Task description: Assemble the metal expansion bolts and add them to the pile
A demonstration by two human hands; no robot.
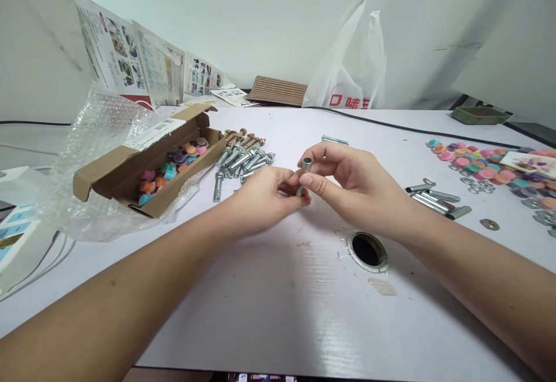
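Observation:
Over the middle of the table, a short metal sleeve [306, 165] stands nearly upright, its hollow round end facing up. My right hand [356, 182] is closed on it, pinching its upper part between thumb and fingers. Lower down, the fingers of my left hand [264, 199] are closed around the sleeve's bottom end; whether a bolt sits inside is hidden. Beyond my left hand lies a pile of expansion bolts [243, 159], silver and brass-coloured. To the right of my right wrist are several loose metal sleeves [434, 201].
An open cardboard box [169, 194] with coloured caps rests on bubble wrap [93, 139] at left. More coloured caps [486, 171], washers [475, 185] and a green tray [480, 116] lie right. A round hole [369, 252] opens in the tabletop. A white plastic bag [347, 72] stands behind.

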